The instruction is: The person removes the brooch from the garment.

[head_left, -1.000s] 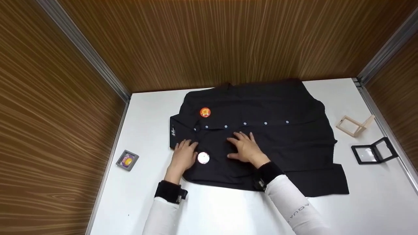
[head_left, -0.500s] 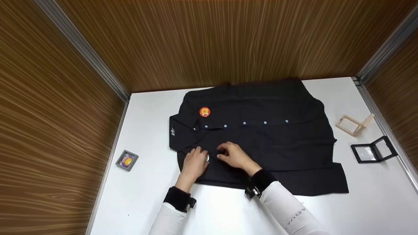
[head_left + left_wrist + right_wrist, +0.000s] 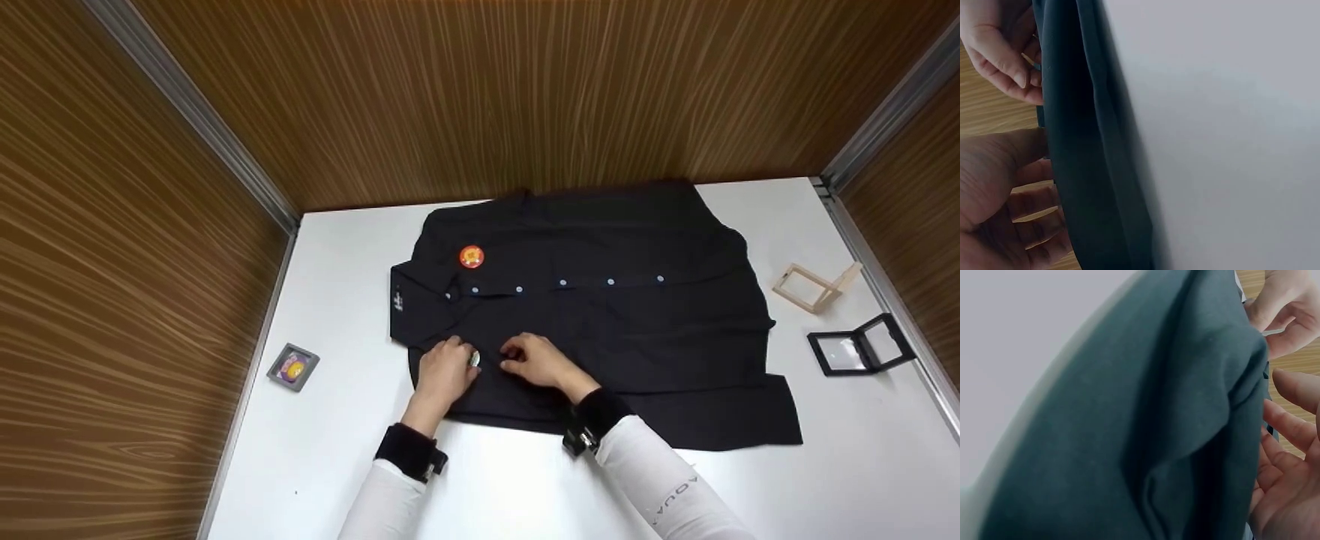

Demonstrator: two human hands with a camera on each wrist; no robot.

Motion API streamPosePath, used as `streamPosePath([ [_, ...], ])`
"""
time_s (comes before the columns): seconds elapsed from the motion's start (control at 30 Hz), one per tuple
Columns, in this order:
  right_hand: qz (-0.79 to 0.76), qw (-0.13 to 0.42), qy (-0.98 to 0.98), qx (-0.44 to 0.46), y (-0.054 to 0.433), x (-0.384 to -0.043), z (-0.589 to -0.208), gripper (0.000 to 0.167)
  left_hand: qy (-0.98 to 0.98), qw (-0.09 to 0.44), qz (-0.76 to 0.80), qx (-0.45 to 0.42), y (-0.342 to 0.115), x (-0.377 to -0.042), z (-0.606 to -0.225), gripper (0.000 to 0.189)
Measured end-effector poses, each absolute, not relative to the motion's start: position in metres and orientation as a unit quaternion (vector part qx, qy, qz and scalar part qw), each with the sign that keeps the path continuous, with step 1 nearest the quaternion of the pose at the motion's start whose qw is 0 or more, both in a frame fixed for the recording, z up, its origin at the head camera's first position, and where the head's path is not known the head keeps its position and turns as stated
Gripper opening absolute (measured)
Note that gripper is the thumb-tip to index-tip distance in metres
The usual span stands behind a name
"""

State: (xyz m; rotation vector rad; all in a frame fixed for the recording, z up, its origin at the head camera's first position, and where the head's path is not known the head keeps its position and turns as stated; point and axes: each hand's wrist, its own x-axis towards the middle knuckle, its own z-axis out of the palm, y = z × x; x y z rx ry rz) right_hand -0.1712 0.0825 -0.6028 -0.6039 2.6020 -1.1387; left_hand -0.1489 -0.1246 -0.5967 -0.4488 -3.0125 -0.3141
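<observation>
A black shirt lies spread with its collar to the left and a row of pale buttons along its middle. On its lower chest, my left hand pinches a round white badge, which shows tilted and partly hidden by the fingers. Just right of the badge, my right hand is at the cloth with bent fingers, thumb and forefinger apart, nothing seen between them. The right wrist view shows the right hand loosely curled beside the fabric. A round red and yellow badge lies on the upper chest.
On the white table, a small grey frame with a purple and yellow piece lies left. At right stand an unfolded wooden frame and an unfolded black frame. Wood-grain panels enclose the back and sides.
My left hand has moved right from the collar side and taken hold of the white badge, tilting it. My right hand has come left toward it, its spread fingers now bent.
</observation>
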Motion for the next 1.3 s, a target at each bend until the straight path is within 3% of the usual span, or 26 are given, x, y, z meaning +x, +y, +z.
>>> streamPosePath([
  [0.43, -0.378, 0.105, 0.894, -0.215, 0.082, -0.17, -0.605, 0.02, -0.975, 0.004, -0.194, -0.11, -0.133, -0.147, -0.587, 0.022],
  [0.83, -0.382, 0.105, 0.894, -0.209, 0.082, -0.17, -0.605, 0.02, -0.962, 0.044, -0.253, -0.093, -0.141, -0.149, -0.582, 0.012],
  [1.3, -0.381, 0.102, 0.894, -0.21, 0.073, -0.17, -0.602, 0.021, -0.913, -0.012, -0.407, -0.007, -0.15, -0.154, -0.588, 0.016],
])
